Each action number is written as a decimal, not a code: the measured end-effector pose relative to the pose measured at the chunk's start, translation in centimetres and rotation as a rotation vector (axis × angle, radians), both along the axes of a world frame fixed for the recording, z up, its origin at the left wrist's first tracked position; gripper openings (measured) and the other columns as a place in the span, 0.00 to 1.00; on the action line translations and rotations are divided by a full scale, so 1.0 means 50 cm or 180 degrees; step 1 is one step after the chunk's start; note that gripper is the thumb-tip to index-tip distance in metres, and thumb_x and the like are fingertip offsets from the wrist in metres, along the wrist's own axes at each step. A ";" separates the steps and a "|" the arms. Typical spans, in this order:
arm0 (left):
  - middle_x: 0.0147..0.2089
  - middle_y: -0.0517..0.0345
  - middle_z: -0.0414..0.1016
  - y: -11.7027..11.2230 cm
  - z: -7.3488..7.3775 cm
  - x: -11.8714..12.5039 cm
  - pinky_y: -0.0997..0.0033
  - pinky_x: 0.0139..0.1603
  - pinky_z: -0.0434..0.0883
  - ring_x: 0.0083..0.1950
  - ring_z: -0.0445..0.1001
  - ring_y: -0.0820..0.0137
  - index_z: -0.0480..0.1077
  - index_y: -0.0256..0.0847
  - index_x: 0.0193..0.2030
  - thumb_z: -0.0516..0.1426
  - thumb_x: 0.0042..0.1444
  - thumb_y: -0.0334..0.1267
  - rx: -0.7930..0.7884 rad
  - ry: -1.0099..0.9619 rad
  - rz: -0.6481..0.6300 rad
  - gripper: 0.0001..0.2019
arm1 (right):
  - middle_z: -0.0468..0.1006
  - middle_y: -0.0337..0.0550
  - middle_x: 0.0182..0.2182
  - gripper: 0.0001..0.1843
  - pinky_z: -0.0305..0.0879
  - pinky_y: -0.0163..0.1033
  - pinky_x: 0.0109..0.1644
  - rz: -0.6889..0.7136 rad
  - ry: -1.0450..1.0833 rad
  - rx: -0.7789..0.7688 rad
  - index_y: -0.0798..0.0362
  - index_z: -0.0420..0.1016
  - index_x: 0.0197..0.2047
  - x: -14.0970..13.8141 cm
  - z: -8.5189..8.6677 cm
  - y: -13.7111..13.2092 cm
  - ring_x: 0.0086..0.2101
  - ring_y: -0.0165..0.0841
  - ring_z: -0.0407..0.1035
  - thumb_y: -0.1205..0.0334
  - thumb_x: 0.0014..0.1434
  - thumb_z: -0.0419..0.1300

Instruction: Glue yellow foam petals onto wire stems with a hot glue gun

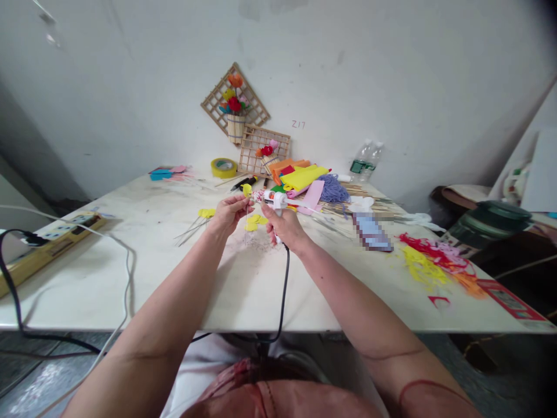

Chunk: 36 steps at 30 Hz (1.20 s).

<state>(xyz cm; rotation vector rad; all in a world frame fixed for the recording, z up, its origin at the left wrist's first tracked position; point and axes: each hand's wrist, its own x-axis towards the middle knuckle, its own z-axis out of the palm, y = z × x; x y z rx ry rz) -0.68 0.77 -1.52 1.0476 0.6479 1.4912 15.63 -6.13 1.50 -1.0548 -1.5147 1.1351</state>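
My right hand (282, 225) is wrapped round a white hot glue gun (278, 200), its black cord hanging down over the table's front edge. The gun's nozzle end points left, toward a small yellow flower piece (247, 190) on a thin stem. My left hand (232, 213) pinches that piece between thumb and fingertips. Just below the hands, yellow petals (256, 220) lie on the white table (174, 290). More yellow petals on thin wire stems (205, 213) rest left of my left hand.
Behind the hands are yellow tape (224, 168), coloured sheets (304, 176), purple yarn (333, 189) and two bamboo lattices with flowers (263, 148). To the right lie a phone (373, 231) and coloured shreds (424, 267). A power strip (56, 235) with cables lines the left edge.
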 end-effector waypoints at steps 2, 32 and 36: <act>0.27 0.55 0.75 0.000 -0.001 0.000 0.74 0.36 0.71 0.27 0.73 0.75 0.73 0.32 0.28 0.66 0.38 0.33 -0.0005 -0.0023 -0.0005 0.10 | 0.64 0.32 0.14 0.27 0.58 0.29 0.11 -0.0005 -0.0012 0.0005 0.55 0.67 0.28 0.000 0.001 0.000 0.11 0.24 0.59 0.35 0.48 0.56; 0.26 0.57 0.74 -0.007 0.003 0.003 0.75 0.33 0.70 0.25 0.71 0.77 0.74 0.33 0.27 0.67 0.38 0.35 0.0100 0.0146 -0.0125 0.09 | 0.65 0.33 0.15 0.27 0.56 0.29 0.10 0.0140 0.0027 0.0086 0.56 0.68 0.30 -0.002 -0.001 -0.002 0.10 0.24 0.59 0.36 0.49 0.56; 0.26 0.57 0.75 -0.006 0.003 0.002 0.77 0.31 0.68 0.25 0.71 0.78 0.74 0.32 0.28 0.66 0.39 0.34 0.0099 0.0081 -0.0122 0.09 | 0.65 0.33 0.15 0.28 0.56 0.30 0.10 0.0124 0.0011 0.0052 0.56 0.68 0.29 -0.002 -0.002 -0.003 0.10 0.24 0.59 0.35 0.48 0.56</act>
